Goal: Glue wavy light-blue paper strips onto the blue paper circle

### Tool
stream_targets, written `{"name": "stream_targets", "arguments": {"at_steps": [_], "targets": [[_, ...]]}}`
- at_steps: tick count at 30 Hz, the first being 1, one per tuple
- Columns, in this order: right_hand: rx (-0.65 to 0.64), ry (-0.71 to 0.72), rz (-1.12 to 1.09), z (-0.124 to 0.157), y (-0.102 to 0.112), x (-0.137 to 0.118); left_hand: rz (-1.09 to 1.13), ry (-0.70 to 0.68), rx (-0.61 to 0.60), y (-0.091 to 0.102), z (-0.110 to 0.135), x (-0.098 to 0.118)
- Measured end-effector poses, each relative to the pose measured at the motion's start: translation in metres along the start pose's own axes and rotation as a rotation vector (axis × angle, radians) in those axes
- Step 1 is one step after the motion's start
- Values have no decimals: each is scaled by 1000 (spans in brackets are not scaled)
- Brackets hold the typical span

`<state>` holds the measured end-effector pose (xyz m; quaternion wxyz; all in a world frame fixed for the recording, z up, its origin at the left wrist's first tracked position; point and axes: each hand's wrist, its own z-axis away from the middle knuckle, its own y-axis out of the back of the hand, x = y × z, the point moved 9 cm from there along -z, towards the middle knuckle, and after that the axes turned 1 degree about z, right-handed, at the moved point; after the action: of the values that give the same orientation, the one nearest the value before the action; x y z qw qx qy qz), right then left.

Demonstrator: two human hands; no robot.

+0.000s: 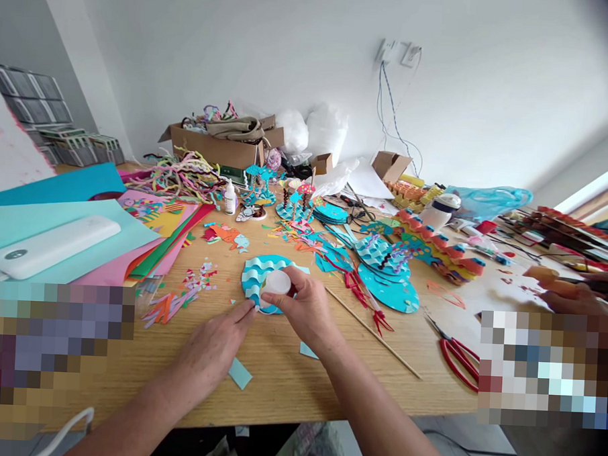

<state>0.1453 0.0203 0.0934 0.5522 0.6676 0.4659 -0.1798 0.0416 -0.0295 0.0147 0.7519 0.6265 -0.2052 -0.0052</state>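
Observation:
A round blue cardboard disc lies on the table with pale blue wavy paper strips across it. Over its near part, my right hand is closed around a small white squeeze bottle, whose round base faces me; its tip is hidden. The fingers of my left hand are together at the disc's near left edge, gripping it there, with the thumb mostly hidden. Close to my left wrist is a pale blue paper strip. Another paper piece is partly covered by my right forearm.
Coloured paper sheets and a white power bank are on the left. A wooden stick, red-handled pliers and stacked blue discs lie right. A glue bottle stands behind. Another person's hand holds a tool at far right.

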Motion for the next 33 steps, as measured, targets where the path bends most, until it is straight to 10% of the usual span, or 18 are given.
{"name": "stream_targets", "arguments": {"at_steps": [33], "targets": [[-56,-53,96,-4,-1,3,11,-21,25,-2,-1,-1]]}}
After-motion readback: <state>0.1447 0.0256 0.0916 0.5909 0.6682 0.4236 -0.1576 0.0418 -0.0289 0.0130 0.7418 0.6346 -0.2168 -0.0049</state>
